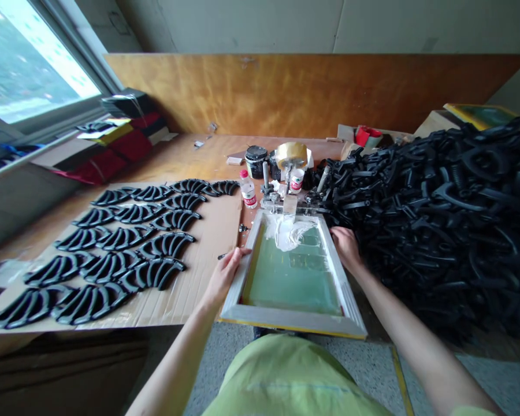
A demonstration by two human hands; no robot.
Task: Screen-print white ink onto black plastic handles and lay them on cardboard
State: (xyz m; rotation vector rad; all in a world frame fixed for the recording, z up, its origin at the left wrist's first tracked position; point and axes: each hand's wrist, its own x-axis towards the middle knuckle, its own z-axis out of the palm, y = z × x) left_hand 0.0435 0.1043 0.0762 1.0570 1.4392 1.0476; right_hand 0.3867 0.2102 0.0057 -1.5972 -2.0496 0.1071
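A wooden-framed printing screen (238, 289) with green mesh lies tilted in front of me, hinged at its far end to a metal clamp (281, 199). White ink (288, 231) is smeared at the mesh's far end. My left hand (223, 274) grips the frame's left rail, fingers curled over it. My right hand (345, 247) holds the right rail near the far corner, fingers wrapped on the edge.
Rows of curved black plastic parts (125, 248) lie on cardboard (212, 242) to the left. A big heap of the same black parts (442, 214) fills the right. A small bottle (248, 189), an ink tub (255, 160) and a tape roll (291, 153) stand beyond the screen. A window is at far left.
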